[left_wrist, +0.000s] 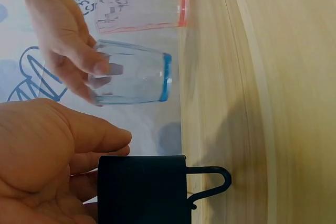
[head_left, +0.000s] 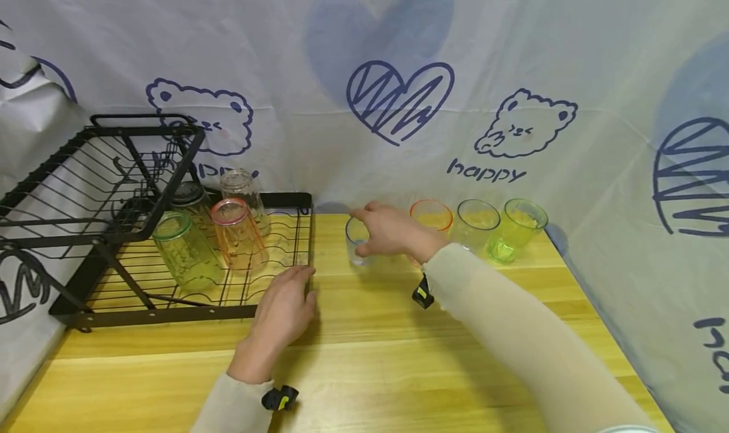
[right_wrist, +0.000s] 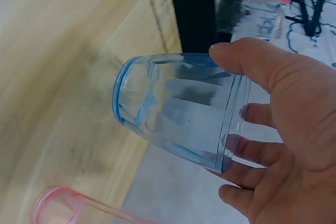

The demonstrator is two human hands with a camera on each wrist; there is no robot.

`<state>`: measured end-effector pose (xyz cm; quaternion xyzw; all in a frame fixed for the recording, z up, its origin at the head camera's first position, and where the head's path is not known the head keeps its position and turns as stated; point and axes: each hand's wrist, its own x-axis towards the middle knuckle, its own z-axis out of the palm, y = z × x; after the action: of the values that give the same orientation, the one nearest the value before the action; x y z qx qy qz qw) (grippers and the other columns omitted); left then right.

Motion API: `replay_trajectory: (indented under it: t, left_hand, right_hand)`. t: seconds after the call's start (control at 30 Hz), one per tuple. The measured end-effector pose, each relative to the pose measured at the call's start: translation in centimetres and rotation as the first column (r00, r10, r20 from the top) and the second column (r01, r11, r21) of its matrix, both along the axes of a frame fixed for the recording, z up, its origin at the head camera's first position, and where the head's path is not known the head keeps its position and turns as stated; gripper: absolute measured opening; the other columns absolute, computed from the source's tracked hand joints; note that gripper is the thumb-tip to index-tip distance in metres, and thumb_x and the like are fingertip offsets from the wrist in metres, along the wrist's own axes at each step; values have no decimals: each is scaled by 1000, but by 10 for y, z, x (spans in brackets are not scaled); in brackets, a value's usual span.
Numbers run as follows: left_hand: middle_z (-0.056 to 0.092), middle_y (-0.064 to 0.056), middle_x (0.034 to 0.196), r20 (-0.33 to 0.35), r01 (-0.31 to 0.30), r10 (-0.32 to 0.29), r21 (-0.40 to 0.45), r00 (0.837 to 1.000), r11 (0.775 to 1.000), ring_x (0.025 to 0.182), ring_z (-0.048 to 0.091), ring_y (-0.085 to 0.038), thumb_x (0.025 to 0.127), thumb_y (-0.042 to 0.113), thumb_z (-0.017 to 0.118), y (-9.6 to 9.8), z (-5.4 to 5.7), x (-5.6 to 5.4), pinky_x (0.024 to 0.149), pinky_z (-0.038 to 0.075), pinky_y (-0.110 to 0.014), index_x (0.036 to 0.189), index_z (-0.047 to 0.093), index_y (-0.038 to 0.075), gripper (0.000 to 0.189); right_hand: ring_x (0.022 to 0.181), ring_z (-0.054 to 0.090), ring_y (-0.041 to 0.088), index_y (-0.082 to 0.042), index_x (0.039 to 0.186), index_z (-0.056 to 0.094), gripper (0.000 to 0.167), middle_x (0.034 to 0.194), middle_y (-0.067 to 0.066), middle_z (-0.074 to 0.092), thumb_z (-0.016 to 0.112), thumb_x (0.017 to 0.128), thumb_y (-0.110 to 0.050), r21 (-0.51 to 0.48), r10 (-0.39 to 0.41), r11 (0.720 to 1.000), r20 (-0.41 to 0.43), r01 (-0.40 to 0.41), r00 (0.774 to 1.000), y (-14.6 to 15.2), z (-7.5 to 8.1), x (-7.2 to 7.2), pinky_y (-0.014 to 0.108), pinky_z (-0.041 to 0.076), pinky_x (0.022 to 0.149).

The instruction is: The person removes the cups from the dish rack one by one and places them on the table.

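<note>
Woodgrain tabletop [head_left: 364, 370] underlies right fingers [right_wrist: 260, 150] gripping a clear tapered tumbler [right_wrist: 181, 111], left fingers [head_left: 292, 275] relaxed.

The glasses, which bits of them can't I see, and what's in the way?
Head view: part of the blue-rimmed glass, behind the right hand.
Head view: most of the red-rimmed glass below its rim, behind that hand.
Head view: bottom of the dark glass, unclear behind the green glass.
Right wrist view: part of a pink glass, cut off by the bottom edge.
</note>
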<state>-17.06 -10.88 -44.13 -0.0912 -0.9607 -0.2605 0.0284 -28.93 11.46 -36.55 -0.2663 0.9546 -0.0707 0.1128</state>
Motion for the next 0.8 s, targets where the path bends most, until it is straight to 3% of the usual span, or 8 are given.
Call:
replay_trajectory:
  t: [0.4, 0.8]
  left_hand:
    - [55, -21, 154, -1, -4, 4, -3, 1000, 1000, 143, 50, -43, 102, 7, 63, 0, 0, 1, 120, 41, -56, 145, 60, -1, 44]
    - [55, -21, 154, 10, 0, 0, -6, 1000, 1000, 144, 50, -43, 103, 7, 62, 0, 0, 0, 121, 40, -56, 146, 59, 0, 44]
  right_hand:
    - [146, 49, 37, -12, 164, 39, 84, 157, 17, 52, 72, 95, -49, 225, 53, 974, -105, -28, 993, -1, -17, -6, 48, 29, 129]
    - [152, 43, 28, -16, 164, 39, 82, 160, 11, 52, 68, 97, -53, 278, 3, 960, -78, 19, 997, 2, -23, -11, 53, 17, 133]
